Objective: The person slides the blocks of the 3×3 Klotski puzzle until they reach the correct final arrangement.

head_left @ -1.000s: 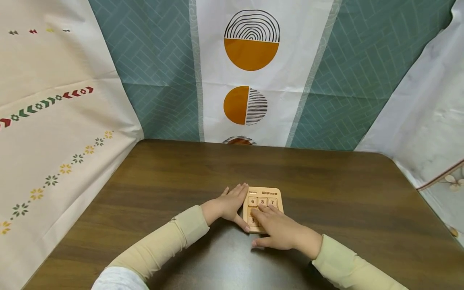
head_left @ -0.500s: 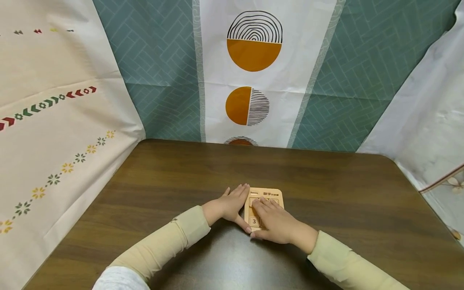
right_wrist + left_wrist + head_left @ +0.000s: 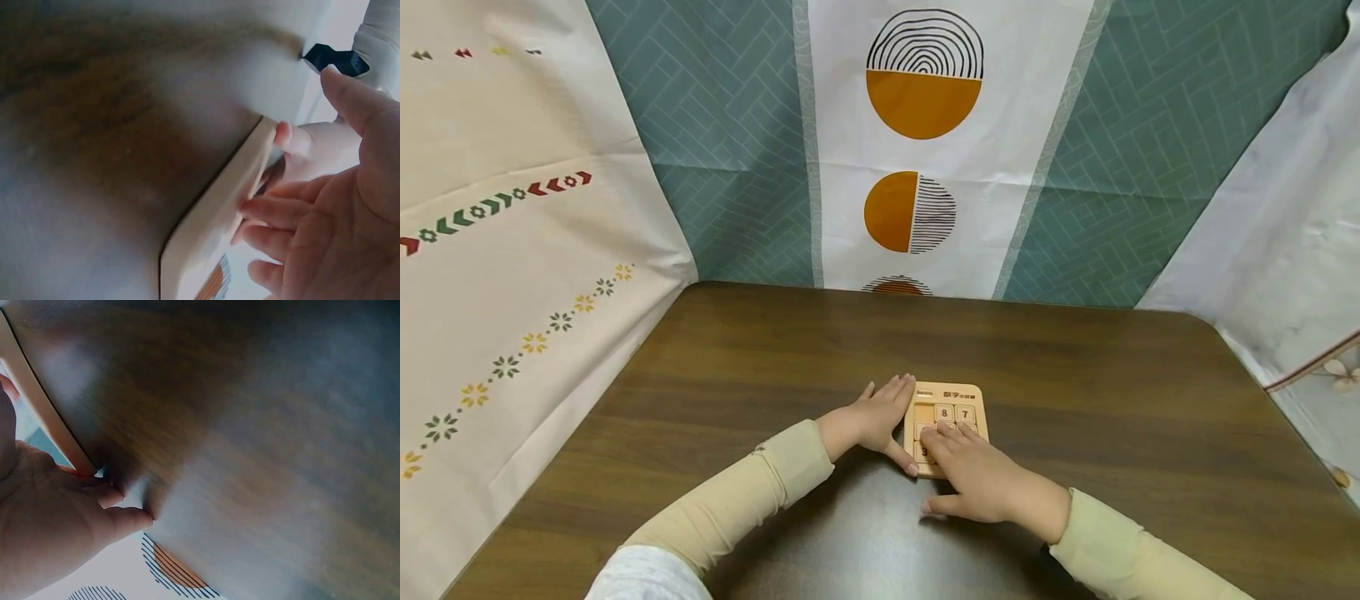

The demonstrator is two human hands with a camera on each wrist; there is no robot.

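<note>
A light wooden number sliding puzzle (image 3: 929, 388) lies on the table, with the 8 tile (image 3: 944, 413) and 7 tile (image 3: 965, 414) showing in its top row. Its top-left slot is bare. My left hand (image 3: 871, 423) rests along the puzzle's left side, fingers straight and thumb spread to the near corner. In the left wrist view, its fingertips touch the table beside the puzzle's edge (image 3: 40, 403). My right hand (image 3: 983, 477) lays its fingertips over the middle row of tiles, thumb out to the side. Most of the lower tiles are hidden under it.
The dark brown wooden table (image 3: 1075, 367) extends around the puzzle. Behind it hangs a teal and white patterned cloth (image 3: 730, 167). More cloth (image 3: 512, 292) borders the left side, and a pale cloth (image 3: 1285, 233) borders the right.
My right hand reached forward onto the top row, then drew back toward me. The top-left tile, the 6, slid down one row, leaving its slot bare. My left hand stayed in place.
</note>
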